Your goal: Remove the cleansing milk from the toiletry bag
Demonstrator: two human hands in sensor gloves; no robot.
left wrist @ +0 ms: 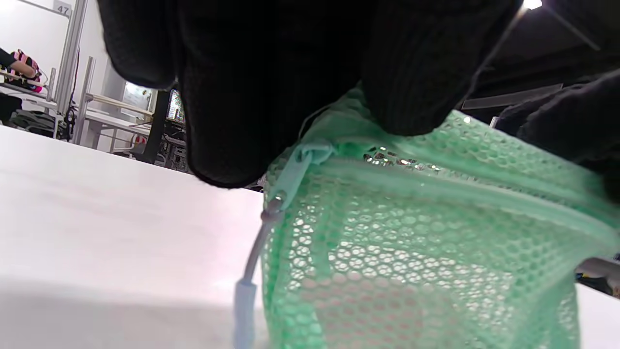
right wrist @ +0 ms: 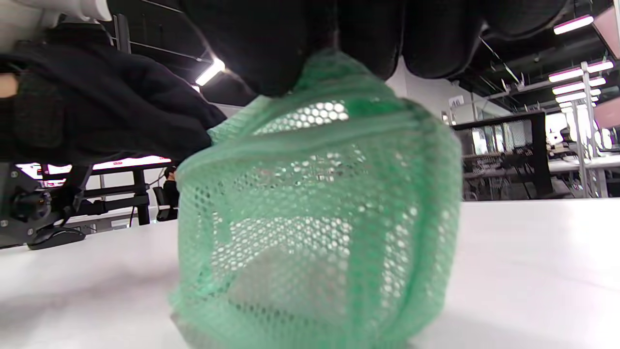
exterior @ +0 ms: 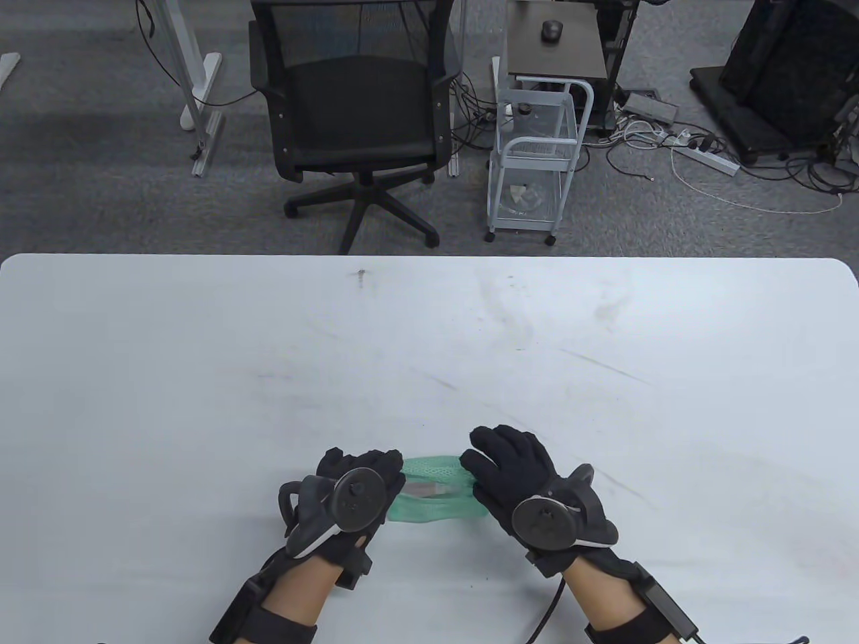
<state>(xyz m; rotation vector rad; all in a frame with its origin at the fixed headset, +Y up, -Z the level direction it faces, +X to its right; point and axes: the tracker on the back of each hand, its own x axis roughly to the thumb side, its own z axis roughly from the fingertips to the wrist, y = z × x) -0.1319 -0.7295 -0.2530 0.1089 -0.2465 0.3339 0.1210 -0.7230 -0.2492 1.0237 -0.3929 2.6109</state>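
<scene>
A green mesh toiletry bag (exterior: 435, 493) stands on the white table (exterior: 429, 349) near its front edge, between my two hands. My left hand (exterior: 359, 486) grips the bag's left end; its fingers pinch the top edge by the zipper pull (left wrist: 252, 271) in the left wrist view. My right hand (exterior: 510, 469) grips the bag's right end at the top. The bag's mouth gapes a little and a pale object shows inside (exterior: 426, 488). Through the mesh a pale shape lies at the bottom (right wrist: 286, 286). The mesh bag fills both wrist views (left wrist: 416, 242).
A black office chair (exterior: 359, 114) and a white wire cart (exterior: 533, 161) stand on the floor beyond the table's far edge. Cables and a power strip (exterior: 698, 151) lie at the back right.
</scene>
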